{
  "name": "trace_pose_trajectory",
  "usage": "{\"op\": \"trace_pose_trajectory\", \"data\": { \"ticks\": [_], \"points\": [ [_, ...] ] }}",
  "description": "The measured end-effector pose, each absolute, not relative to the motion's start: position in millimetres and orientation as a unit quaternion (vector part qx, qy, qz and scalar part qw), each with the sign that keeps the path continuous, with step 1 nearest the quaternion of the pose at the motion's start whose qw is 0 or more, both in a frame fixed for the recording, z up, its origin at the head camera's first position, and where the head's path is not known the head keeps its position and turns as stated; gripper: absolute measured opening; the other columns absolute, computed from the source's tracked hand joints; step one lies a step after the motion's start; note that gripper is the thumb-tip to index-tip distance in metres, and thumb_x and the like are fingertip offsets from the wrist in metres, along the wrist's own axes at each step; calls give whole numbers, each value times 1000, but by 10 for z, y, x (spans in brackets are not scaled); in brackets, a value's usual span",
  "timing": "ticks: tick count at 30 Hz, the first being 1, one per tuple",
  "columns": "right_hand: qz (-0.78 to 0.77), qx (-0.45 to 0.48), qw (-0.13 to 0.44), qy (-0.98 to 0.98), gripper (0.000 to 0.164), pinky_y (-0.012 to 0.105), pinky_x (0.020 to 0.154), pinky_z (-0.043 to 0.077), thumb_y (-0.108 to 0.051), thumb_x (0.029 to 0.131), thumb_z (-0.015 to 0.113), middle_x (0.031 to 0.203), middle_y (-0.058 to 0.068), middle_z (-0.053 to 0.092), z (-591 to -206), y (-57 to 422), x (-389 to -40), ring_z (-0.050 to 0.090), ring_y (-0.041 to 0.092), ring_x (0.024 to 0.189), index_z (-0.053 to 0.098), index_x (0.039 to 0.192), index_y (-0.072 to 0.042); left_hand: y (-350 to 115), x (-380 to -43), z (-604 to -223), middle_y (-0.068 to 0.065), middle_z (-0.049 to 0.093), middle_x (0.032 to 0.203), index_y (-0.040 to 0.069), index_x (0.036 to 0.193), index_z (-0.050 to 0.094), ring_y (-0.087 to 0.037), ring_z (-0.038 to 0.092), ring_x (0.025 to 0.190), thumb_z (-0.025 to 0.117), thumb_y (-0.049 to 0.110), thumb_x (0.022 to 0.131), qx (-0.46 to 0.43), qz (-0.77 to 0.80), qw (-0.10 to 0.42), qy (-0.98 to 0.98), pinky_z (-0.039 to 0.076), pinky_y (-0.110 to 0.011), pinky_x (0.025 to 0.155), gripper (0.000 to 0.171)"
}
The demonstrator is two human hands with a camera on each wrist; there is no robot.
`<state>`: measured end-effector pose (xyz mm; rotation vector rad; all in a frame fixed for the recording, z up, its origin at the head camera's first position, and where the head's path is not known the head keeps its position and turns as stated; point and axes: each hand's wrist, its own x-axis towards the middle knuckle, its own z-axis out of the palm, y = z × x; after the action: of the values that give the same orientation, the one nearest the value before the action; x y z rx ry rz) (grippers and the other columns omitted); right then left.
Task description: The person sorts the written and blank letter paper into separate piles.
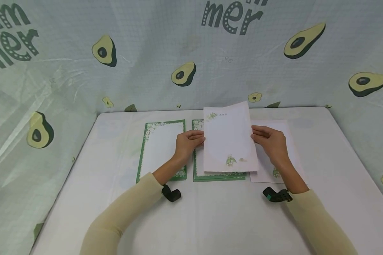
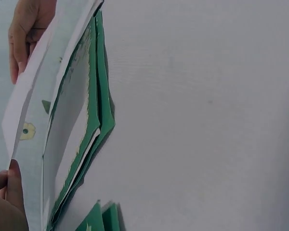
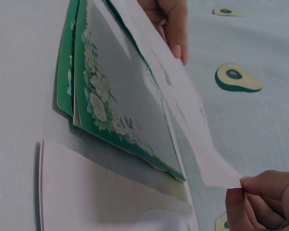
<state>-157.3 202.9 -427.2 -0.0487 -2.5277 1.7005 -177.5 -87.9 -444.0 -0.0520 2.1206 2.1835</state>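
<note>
A pale sheet of paper [image 1: 230, 138] with small green floral prints hangs raised between both hands. My left hand [image 1: 189, 142] pinches its left edge, and my right hand [image 1: 272, 143] pinches the right edge. Beneath it, partly hidden, lies a stack of green-bordered paper [image 3: 106, 96] in the middle of the table. Another green-bordered stack [image 1: 164, 148] lies to the left, near my left forearm. Under my right hand and forearm is a pale stack of paper [image 3: 77, 187] with a similar leaf print. From the left wrist, the lifted sheet [image 2: 31, 91] appears almost edge-on, slightly bent.
A white table [image 1: 217, 219] carries the stacks side by side. Behind it hangs a pale sheet of cloth or plastic [image 1: 153, 42] printed with avocados and lettering. A black device [image 1: 171, 194] sits at the left wrist, another black device [image 1: 277, 194] at the right.
</note>
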Motion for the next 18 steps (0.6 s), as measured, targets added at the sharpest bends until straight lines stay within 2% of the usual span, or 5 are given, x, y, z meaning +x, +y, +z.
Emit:
{"op": "trace_pose_trajectory", "data": {
  "ticks": [7,18],
  "points": [
    [565,-29,43,-824,37,13,82,58,-13,99,69,125,22,68,-4241,2064,-1541,67,-4,93,66,133,0,-843,-1770,-4411,-20,74,108,-5,116,72,-18,74,93,73,-2,92,-15,726,54,686,63,-31,84,24],
    [566,-35,38,-823,40,12,83,57,-18,99,69,127,21,67,-4217,2111,-1526,65,-2,97,64,135,-2,-823,-1777,-4434,-19,75,109,-6,116,72,-16,74,94,73,-3,92,-24,753,66,655,63,-34,87,25]
  ]
}}
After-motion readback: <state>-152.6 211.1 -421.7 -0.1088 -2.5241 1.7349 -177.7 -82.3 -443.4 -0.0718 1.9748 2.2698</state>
